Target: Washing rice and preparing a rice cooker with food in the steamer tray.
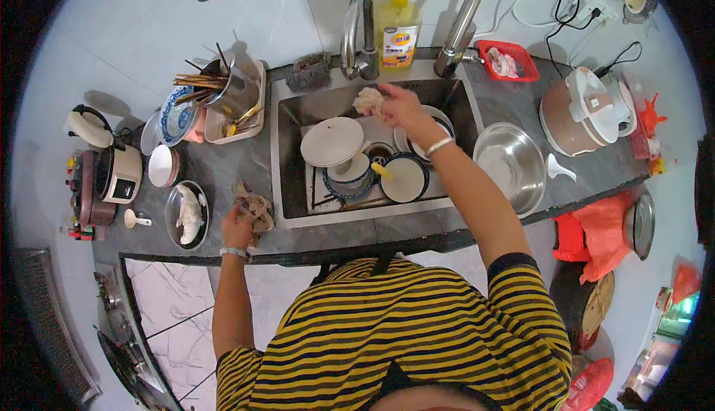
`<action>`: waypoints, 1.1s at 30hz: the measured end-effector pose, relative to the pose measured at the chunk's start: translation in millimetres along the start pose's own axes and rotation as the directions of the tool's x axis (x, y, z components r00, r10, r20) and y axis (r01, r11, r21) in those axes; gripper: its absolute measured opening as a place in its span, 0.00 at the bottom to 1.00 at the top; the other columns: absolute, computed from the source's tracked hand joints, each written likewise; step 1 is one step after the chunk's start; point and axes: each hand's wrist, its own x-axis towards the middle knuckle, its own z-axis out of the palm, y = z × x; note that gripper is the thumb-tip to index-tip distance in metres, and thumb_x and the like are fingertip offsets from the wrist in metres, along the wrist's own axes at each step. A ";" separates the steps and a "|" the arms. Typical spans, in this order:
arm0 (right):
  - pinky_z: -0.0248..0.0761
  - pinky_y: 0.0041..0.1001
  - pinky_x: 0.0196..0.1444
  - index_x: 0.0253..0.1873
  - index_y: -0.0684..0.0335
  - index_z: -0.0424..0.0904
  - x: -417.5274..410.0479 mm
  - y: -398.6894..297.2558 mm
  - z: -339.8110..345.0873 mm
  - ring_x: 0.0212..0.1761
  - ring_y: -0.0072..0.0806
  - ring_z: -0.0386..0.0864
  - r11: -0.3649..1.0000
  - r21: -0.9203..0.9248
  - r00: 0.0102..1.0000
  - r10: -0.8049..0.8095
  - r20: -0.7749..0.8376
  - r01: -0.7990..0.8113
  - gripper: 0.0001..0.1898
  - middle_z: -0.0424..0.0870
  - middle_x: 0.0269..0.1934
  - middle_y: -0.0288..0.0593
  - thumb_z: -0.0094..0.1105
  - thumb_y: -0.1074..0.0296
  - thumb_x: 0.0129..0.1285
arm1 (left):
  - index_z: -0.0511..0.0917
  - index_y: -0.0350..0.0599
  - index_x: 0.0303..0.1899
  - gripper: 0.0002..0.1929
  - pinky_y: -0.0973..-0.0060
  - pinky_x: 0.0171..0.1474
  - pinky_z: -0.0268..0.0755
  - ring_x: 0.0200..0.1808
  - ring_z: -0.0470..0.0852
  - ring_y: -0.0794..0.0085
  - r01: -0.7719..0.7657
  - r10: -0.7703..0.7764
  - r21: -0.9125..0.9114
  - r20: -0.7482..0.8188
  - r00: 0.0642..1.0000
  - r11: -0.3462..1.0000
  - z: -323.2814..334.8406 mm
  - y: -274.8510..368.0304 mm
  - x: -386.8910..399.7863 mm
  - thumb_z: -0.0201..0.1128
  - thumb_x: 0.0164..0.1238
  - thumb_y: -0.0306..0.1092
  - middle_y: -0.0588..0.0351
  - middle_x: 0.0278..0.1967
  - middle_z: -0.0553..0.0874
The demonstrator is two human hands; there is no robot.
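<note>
My left hand [237, 226] grips a crumpled brown cloth [258, 210] on the counter, left of the sink. Over the back of the sink [363, 218], my right hand [399, 108] holds a crumpled cream cloth [368, 101] close to the left faucet [366, 64]. Below it in the basin lie a white plate [332, 141], bowls with dark blue rims [403, 179] and more white dishes. Something yellow [382, 170], possibly a handle, rests across one bowl. Behind the sink stand a yellow dish soap bottle [399, 42] and a second faucet [461, 25].
Right of the sink are a steel basin [511, 168], a white funnel-like item [560, 168], a red basket [509, 78] and a rice cooker [581, 115]. Leftward stand a chopstick holder [240, 89], stacked bowls [162, 166], a steel dish with something white [190, 215] and a small cooker [120, 173].
</note>
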 end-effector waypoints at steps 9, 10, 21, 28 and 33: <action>0.67 0.24 0.31 0.57 0.62 0.69 107.7 33.6 3.6 0.30 0.25 0.75 0.771 -0.517 0.926 -0.279 0.253 0.373 0.23 0.79 0.31 0.43 0.53 0.66 0.54 | 0.70 0.34 0.52 0.23 0.60 0.59 0.58 0.53 0.69 0.48 -0.547 0.590 0.296 -0.080 0.803 0.783 48.7 88.7 -15.6 0.59 0.55 0.36 0.40 0.46 0.75; 0.63 0.21 0.19 0.62 0.62 0.64 106.7 35.7 9.9 0.22 0.19 0.73 0.802 -0.482 0.934 -0.266 0.240 0.352 0.29 0.77 0.26 0.42 0.52 0.69 0.51 | 0.70 0.34 0.52 0.23 0.60 0.59 0.58 0.53 0.69 0.48 -0.561 0.600 0.285 -0.070 0.797 0.777 56.1 102.6 -16.8 0.59 0.55 0.36 0.40 0.46 0.75; 0.72 0.31 0.34 0.50 0.64 0.73 25.8 88.6 38.7 0.30 0.37 0.78 0.973 0.037 0.973 -0.231 0.029 0.230 0.20 0.80 0.31 0.45 0.55 0.68 0.49 | 0.69 0.31 0.53 0.21 0.74 0.50 0.69 0.47 0.78 0.65 0.236 0.067 -0.601 0.437 0.897 0.764 178.4 141.1 46.1 0.56 0.62 0.35 0.48 0.44 0.79; 0.66 0.28 0.27 0.35 0.62 0.74 -9.9 82.6 21.0 0.26 0.28 0.73 0.818 0.500 0.954 0.291 0.067 -0.284 0.13 0.74 0.25 0.39 0.45 0.59 0.63 | 0.72 0.46 0.45 0.16 0.53 0.48 0.67 0.43 0.73 0.65 0.491 -0.185 -0.619 0.493 0.851 0.613 207.0 152.3 53.9 0.54 0.63 0.46 0.53 0.42 0.75; 0.68 0.28 0.28 0.35 0.60 0.76 -2.8 95.5 25.6 0.25 0.27 0.73 0.718 0.606 0.932 0.338 0.129 -0.344 0.13 0.74 0.25 0.38 0.47 0.56 0.62 | 0.72 0.46 0.44 0.19 0.52 0.45 0.68 0.40 0.75 0.64 0.752 -0.195 -0.455 0.780 0.595 0.476 198.8 186.7 39.1 0.52 0.63 0.51 0.55 0.36 0.77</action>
